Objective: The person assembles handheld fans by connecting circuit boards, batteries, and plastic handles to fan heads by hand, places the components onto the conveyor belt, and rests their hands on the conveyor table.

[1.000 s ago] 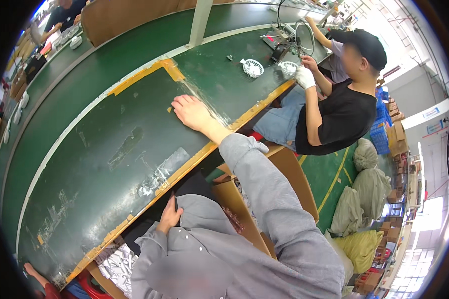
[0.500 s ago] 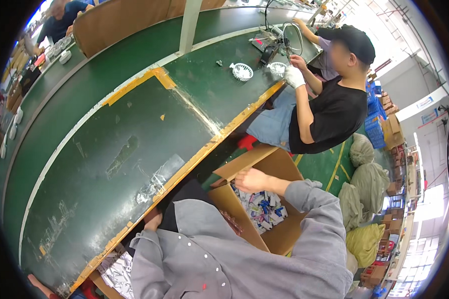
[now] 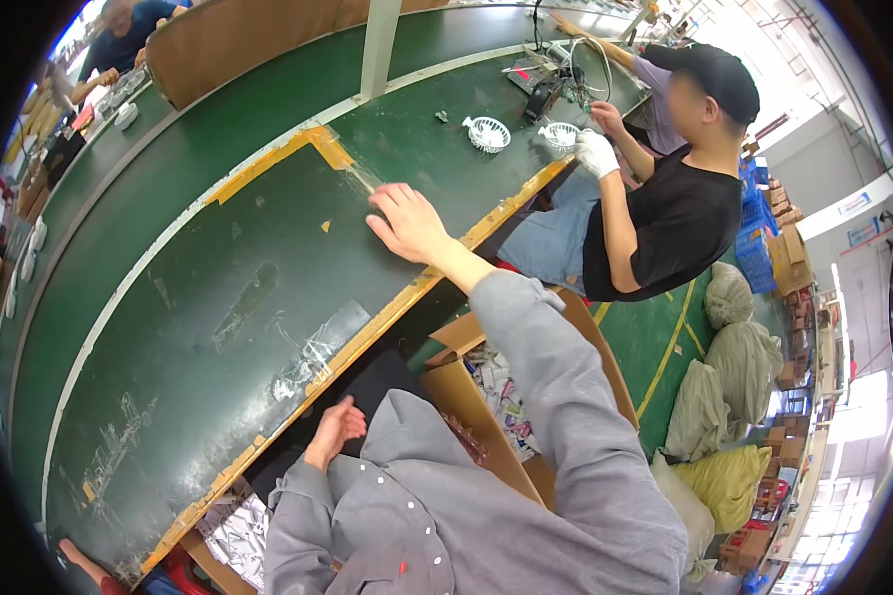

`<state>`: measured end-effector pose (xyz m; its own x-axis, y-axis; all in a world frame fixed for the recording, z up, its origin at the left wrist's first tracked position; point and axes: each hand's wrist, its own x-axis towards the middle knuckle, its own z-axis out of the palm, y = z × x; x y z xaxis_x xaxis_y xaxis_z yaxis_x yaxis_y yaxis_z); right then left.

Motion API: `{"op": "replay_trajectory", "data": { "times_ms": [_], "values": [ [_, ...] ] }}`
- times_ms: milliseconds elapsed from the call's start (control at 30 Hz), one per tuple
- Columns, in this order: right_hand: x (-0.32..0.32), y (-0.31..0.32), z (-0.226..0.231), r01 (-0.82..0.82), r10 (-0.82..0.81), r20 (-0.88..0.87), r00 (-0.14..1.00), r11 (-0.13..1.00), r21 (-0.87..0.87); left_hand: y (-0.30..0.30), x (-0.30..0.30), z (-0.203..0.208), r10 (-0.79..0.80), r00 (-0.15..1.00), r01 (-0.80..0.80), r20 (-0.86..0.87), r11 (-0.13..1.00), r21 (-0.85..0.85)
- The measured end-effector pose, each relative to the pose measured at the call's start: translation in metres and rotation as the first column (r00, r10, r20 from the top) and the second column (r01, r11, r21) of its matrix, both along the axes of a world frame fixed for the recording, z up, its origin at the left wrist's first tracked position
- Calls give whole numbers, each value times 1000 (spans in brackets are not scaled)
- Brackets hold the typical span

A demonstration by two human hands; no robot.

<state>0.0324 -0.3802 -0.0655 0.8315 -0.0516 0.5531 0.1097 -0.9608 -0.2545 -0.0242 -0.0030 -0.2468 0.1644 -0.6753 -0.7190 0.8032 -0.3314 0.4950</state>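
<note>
My right hand (image 3: 407, 220) is stretched over the green-topped workbench (image 3: 298, 238), close to the strip that crosses it. Its fingers are extended and I see nothing held in them. My left hand (image 3: 337, 431) hovers over my lap, off the yellow-taped bench edge, with its fingers loosely bent and no object visible in it. Beneath my right forearm stands an open cardboard box (image 3: 466, 407) of small white, blue and pink pieces (image 3: 501, 387), partly hidden by my sleeve. To my left, another carton (image 3: 206, 560) holds white pieces (image 3: 238, 535).
A co-worker in black (image 3: 670, 218) sits at the bench's far right, handling parts near two white slotted round baskets (image 3: 487, 135). A white post (image 3: 378, 50) rises from the bench. Filled sacks (image 3: 744, 367) stand on the floor at right. Another person's arm (image 3: 84, 563) shows at lower left.
My right hand has left the cardboard box and moved up over the bench. My left hand has come back from under the bench edge toward my lap. The co-worker leans slightly right.
</note>
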Motion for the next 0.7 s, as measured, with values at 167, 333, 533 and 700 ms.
{"op": "replay_trajectory", "data": {
  "times_ms": [167,333,533,700],
  "values": [
    [25,-14,-21,153,-153,-22,988,988,-24,13,6,-58,36,952,-120,304,957,263],
    [37,-6,-26,238,-235,-56,970,968,74,50,37,-149,-252,428,-313,868,860,404],
    [23,-13,-35,290,-278,-120,953,952,101,-48,17,62,-178,912,96,371,969,228],
    [30,-6,-28,266,-255,-112,961,958,107,-35,12,57,-334,938,323,92,940,113]
  ]
}}
